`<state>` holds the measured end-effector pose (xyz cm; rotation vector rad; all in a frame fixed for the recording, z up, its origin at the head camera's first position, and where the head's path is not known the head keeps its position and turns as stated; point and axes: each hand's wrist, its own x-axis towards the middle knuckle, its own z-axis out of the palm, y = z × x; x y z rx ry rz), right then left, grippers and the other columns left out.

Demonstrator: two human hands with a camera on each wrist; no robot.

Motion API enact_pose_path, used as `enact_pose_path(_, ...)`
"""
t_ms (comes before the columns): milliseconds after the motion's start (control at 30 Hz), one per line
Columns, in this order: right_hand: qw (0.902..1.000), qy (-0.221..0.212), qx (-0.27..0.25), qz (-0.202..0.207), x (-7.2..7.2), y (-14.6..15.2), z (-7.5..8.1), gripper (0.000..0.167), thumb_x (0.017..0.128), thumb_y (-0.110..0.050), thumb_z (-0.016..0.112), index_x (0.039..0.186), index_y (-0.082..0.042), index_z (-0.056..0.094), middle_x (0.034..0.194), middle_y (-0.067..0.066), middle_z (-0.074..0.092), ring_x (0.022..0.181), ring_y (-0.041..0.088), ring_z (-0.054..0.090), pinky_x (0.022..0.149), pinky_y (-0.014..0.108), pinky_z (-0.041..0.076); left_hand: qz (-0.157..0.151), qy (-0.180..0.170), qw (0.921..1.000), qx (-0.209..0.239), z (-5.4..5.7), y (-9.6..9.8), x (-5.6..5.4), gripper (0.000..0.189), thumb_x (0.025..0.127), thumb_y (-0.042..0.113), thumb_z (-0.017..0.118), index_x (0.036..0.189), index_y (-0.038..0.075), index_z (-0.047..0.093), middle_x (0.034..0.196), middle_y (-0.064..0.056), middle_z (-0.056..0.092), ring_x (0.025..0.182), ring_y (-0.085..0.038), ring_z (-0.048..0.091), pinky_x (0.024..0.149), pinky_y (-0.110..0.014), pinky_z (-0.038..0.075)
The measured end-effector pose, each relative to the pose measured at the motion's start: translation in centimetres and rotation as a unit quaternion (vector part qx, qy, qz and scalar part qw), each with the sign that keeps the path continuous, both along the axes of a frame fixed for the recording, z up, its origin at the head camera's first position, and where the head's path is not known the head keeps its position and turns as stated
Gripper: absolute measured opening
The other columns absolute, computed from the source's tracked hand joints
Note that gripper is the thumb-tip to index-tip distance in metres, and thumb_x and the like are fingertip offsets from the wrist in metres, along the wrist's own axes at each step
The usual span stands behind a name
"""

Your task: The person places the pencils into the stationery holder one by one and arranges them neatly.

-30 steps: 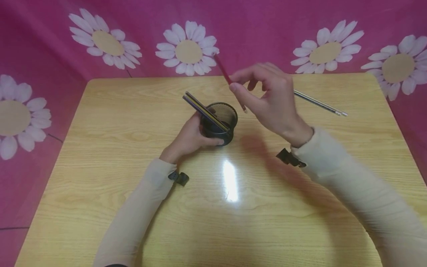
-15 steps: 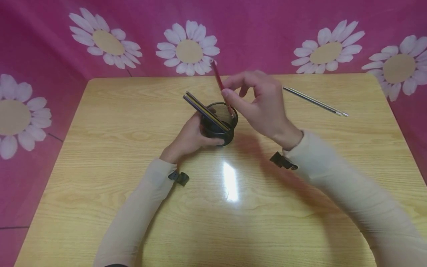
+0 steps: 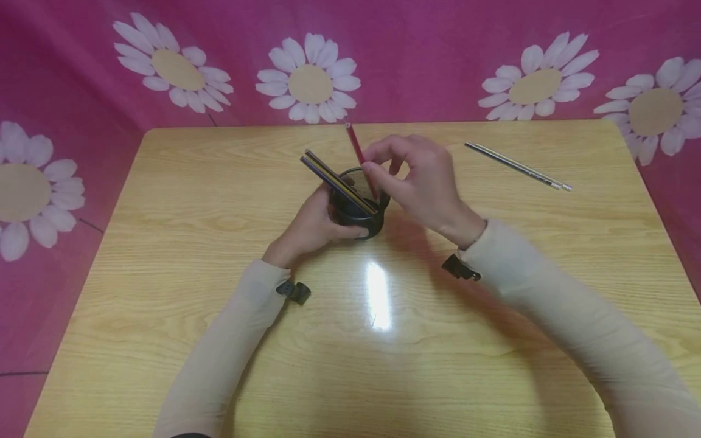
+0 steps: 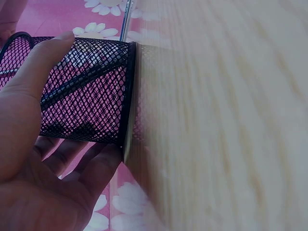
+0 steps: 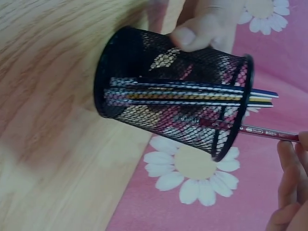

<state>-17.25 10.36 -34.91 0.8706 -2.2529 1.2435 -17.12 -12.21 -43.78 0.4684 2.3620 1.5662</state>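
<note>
One slim red pencil (image 3: 354,141), head view: right hand (image 3: 420,175) pinches it, grip nearly closed, lower end inside the round black wire-mesh cup (image 3: 350,213) on the glossy wood-grain surface (image 3: 339,365). Left wrist: left hand (image 4: 38,187) curls around the cup; should be light, take it by the wall. Right wrist: pencil looks stiff, smooth, maybe slippery; best hold is upper shaft.

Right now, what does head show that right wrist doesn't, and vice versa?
Head only: two slim dark-and-silver pencils with pale ends loose on the wooden table; beige sleeves.
Right wrist only: white print on the slim red pencil.
Both: black wire-mesh cup, dark and yellow pencils leaning in it, left hand gripping it, right hand pinching the red pencil.
</note>
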Motion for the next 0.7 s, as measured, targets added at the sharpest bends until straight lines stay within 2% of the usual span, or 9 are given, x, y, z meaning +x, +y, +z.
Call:
enact_pose_path(33, 0.9999, -0.01, 0.006, -0.005, 0.0, 0.0, -0.1, 0.01, 0.095, -0.005, 0.084, 0.105, -0.001, 0.081, 0.096, 0.007, 0.082, 0.076, 0.022, 0.064, 0.068, 0.031, 0.045, 0.0, 0.001, 1.0, -0.003, 0.4, 0.1, 0.2, 0.101, 0.08, 0.014, 0.1, 0.16, 0.002, 0.04, 0.151, -0.013, 0.058, 0.138, -0.023, 0.055, 0.121, -0.04, 0.041)
enact_pose_path(200, 0.998, -0.04, 0.046, -0.016, -0.1, -0.1, -0.5, 0.012, 0.097, -0.01, 0.083, 0.107, -0.003, 0.082, 0.099, 0.006, 0.082, 0.077, 0.021, 0.062, 0.067, 0.035, 0.044, -0.001, -0.001, 1.0, -0.002, 0.6, 0.1, 0.4, 0.101, 0.081, 0.013, 0.099, 0.161, 0.005, 0.039, 0.154, -0.013, 0.056, 0.142, -0.022, 0.052, 0.122, -0.038, 0.04)
enact_pose_path(467, 0.993, -0.062, 0.098, -0.019, -0.5, -0.6, -0.6, 0.014, 0.1, -0.015, 0.082, 0.11, -0.006, 0.084, 0.096, 0.005, 0.081, 0.074, 0.024, 0.064, 0.066, 0.037, 0.044, -0.007, 0.006, 0.9999, 0.013, 0.5, 0.2, 0.2, 0.103, 0.081, 0.012, 0.1, 0.164, 0.009, 0.039, 0.154, -0.01, 0.056, 0.143, -0.019, 0.051, 0.123, -0.036, 0.038)
enact_pose_path(700, 0.9877, -0.089, 0.126, -0.023, -0.9, -1.2, -0.7, 0.015, 0.103, -0.017, 0.079, 0.112, -0.007, 0.084, 0.097, 0.004, 0.081, 0.07, 0.02, 0.059, 0.064, 0.035, 0.041, -0.01, 0.006, 0.9998, 0.018, 0.3, 0.1, 0.2, 0.102, 0.081, 0.012, 0.1, 0.163, 0.01, 0.04, 0.153, -0.009, 0.058, 0.141, -0.018, 0.053, 0.121, -0.035, 0.04)
